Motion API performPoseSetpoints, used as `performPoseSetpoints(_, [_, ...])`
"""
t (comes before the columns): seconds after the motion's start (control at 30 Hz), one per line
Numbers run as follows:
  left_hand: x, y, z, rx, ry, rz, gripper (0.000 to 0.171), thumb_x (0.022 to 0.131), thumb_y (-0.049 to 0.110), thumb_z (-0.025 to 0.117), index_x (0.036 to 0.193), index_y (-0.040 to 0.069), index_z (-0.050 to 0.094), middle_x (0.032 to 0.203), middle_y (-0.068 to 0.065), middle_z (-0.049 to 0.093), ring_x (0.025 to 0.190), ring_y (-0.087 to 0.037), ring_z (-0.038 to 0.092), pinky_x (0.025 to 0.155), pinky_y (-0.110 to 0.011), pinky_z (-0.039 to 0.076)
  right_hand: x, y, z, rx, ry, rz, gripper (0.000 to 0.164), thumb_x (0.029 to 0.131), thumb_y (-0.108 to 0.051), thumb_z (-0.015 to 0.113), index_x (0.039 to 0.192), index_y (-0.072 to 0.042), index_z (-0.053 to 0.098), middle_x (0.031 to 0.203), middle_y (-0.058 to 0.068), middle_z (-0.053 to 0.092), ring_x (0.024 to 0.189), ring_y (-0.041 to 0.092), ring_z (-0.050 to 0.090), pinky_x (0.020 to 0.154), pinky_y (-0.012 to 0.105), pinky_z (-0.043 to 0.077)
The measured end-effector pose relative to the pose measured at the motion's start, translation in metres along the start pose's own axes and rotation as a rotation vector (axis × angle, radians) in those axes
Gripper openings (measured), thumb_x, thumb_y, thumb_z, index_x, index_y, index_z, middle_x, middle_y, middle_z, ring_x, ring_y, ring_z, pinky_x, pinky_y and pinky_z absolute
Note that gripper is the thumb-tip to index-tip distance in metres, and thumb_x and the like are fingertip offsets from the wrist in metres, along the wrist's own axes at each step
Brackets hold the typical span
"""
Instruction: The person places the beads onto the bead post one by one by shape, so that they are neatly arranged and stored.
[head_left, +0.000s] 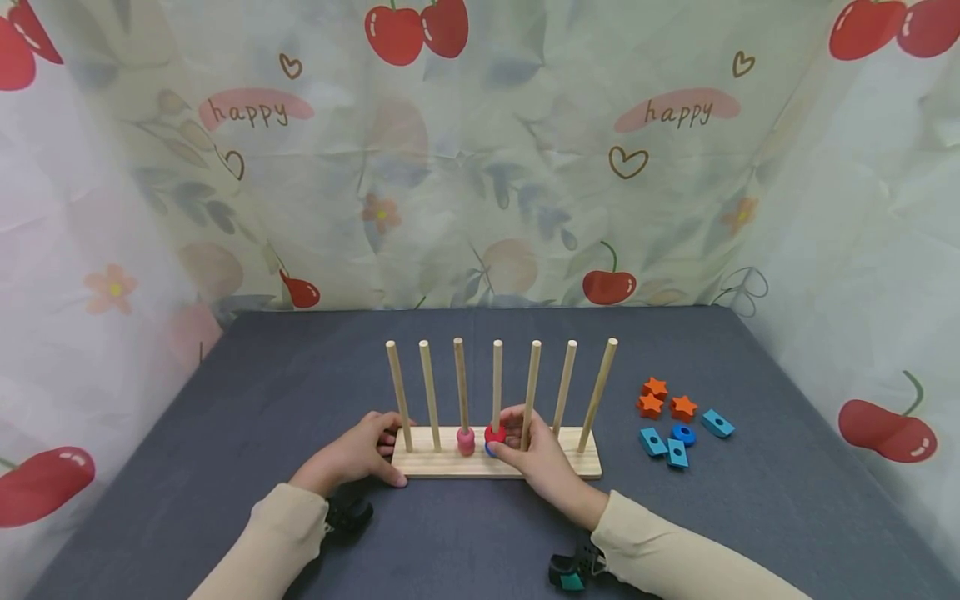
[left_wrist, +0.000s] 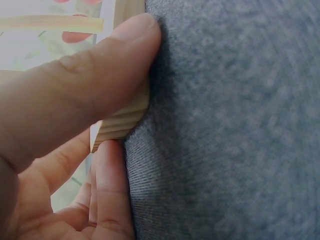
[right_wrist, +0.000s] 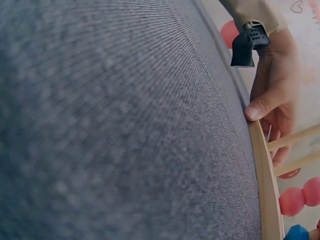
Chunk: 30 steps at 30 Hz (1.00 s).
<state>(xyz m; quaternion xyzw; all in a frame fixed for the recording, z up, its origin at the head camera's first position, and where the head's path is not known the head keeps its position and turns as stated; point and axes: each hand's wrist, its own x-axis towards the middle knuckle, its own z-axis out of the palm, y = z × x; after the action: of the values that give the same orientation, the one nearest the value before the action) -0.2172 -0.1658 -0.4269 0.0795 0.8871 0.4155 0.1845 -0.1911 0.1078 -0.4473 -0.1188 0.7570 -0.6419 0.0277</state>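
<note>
A wooden base (head_left: 450, 468) carries several upright pegs. My left hand (head_left: 360, 450) grips its left end, thumb along the front edge and fingers behind; the left wrist view shows the thumb (left_wrist: 100, 75) against the wood. On the third peg from the left sit pink beads (head_left: 466, 442), stacked. The fourth peg holds a blue bead (right_wrist: 297, 233) low down, with a red bead (head_left: 492, 433) above it. My right hand (head_left: 543, 458) reaches around the fifth peg and pinches the red bead between thumb and fingers. Its fingertips are partly hidden.
Right of the base lie several orange star pieces (head_left: 651, 406), several light-blue rectangular blocks (head_left: 677, 453) and a blue ring (head_left: 683, 433). Dark grey cloth (head_left: 300, 367) covers the table. A printed curtain (head_left: 480, 208) encloses the back and sides.
</note>
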Motion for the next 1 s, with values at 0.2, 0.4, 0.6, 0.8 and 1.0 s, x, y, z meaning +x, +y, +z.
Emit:
performPoseSetpoints(0.2, [0.0010,-0.0012,0.0010,0.011,0.009,-0.005,0.076,0.059,0.002,0.091,0.128,0.008,0.057,0.116,-0.012,0.044,0.109,-0.025,0.051,0.095,-0.042,0.049,-0.0019,0.0001,0.0011,-0.018,0.020,0.024,0.036,0.083,0.004,0.070,0.113,0.004,0.050,0.113,0.020,0.059,0.093,0.022,0.060,0.077,0.019,0.050])
performPoseSetpoints(0.4, [0.0014,-0.0025,0.0008,0.016,0.009,0.000,0.076,0.059,0.003,0.091,0.127,0.008,0.057,0.117,-0.013,0.044,0.109,-0.026,0.051,0.095,-0.042,0.049,-0.0009,-0.0002,0.0008,-0.078,0.026,0.027,0.036,0.082,0.002,0.072,0.111,0.002,0.051,0.110,0.017,0.061,0.096,0.023,0.060,0.084,0.029,0.051])
performPoseSetpoints(0.6, [0.0009,-0.0040,0.0005,0.004,0.001,0.021,0.076,0.058,0.001,0.091,0.127,0.007,0.057,0.119,-0.016,0.042,0.111,-0.029,0.050,0.096,-0.043,0.049,0.0007,-0.0007,-0.0008,-0.136,0.014,0.056,0.034,0.081,-0.001,0.074,0.109,0.000,0.054,0.108,0.014,0.063,0.096,0.020,0.060,0.089,0.035,0.052])
performPoseSetpoints(0.8, [0.0027,-0.0043,0.0012,0.001,0.007,0.014,0.075,0.059,0.002,0.091,0.126,0.009,0.058,0.119,-0.014,0.043,0.111,-0.028,0.050,0.096,-0.042,0.049,0.0004,-0.0009,-0.0017,-0.148,0.008,0.066,0.035,0.081,-0.003,0.074,0.110,0.000,0.054,0.109,0.014,0.062,0.097,0.021,0.060,0.091,0.041,0.052])
performPoseSetpoints(1.0, [0.0028,-0.0045,0.0010,0.004,0.010,0.014,0.075,0.059,0.002,0.091,0.126,0.008,0.058,0.118,-0.014,0.043,0.110,-0.028,0.050,0.096,-0.042,0.049,0.0000,-0.0015,-0.0014,-0.156,0.017,0.072,0.037,0.080,-0.004,0.075,0.111,0.000,0.055,0.110,0.013,0.062,0.099,0.022,0.060,0.093,0.045,0.050])
